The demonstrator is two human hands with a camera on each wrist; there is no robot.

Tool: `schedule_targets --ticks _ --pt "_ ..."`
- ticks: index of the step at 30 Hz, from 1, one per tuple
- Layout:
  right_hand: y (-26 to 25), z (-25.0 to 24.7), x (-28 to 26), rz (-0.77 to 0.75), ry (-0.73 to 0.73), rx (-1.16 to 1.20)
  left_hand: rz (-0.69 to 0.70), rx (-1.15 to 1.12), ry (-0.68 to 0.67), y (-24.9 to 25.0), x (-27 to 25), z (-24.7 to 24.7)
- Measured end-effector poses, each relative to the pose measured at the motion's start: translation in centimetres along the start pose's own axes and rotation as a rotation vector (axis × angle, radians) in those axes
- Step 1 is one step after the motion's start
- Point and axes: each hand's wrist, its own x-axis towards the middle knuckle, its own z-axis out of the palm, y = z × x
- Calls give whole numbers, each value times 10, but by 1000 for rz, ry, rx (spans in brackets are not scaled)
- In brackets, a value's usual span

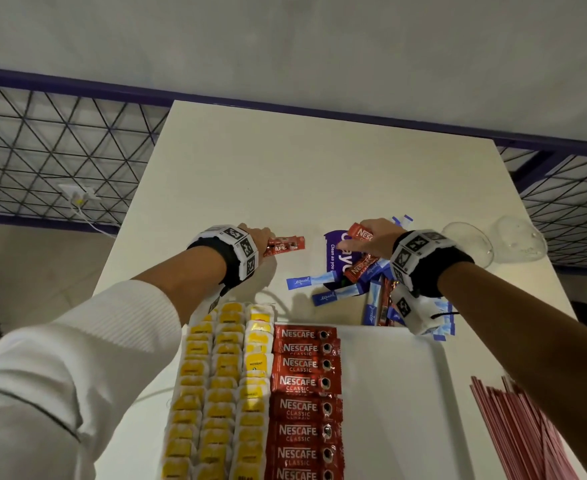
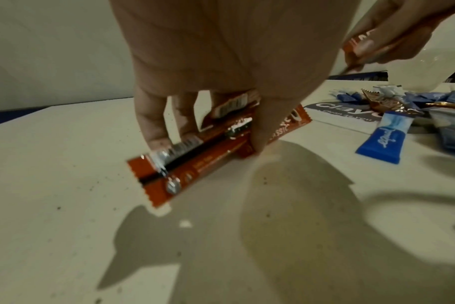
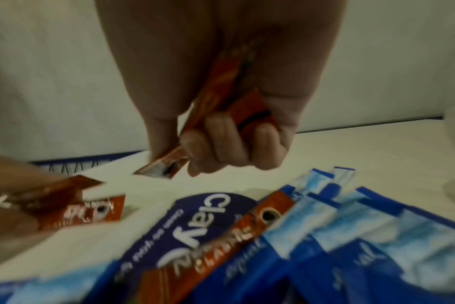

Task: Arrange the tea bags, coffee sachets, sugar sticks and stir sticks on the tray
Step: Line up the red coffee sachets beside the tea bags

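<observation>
My left hand (image 1: 259, 239) grips a small stack of red Nescafe coffee sachets (image 1: 285, 244) flat against the table; thumb and fingers (image 2: 153, 123) clamp the stack (image 2: 195, 152). My right hand (image 1: 377, 237) holds another red sachet (image 1: 361, 233) above a loose pile of blue sugar sticks (image 1: 326, 296) and red sachets; its curled fingers (image 3: 221, 144) wrap that sachet (image 3: 221, 86). On the white tray (image 1: 389, 393) lie rows of yellow tea bags (image 1: 222, 382) and a column of coffee sachets (image 1: 304, 393). Red stir sticks (image 1: 517, 434) lie at the right.
A purple and white packet (image 1: 337, 251) lies under the loose pile. Two clear glass bowls (image 1: 493, 244) stand at the table's right edge. Beyond the table's far edge runs a dark wire-grid fence (image 1: 60, 150) with a white wall behind.
</observation>
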Motion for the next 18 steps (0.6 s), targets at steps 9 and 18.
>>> schedule_targets --ticks 9,18 --pt "-5 7 -4 -100 -36 -403 -11 -137 -8 -6 -9 -10" --pt "1 2 -10 -54 28 -386 -22 -278 54 7 -46 -39"
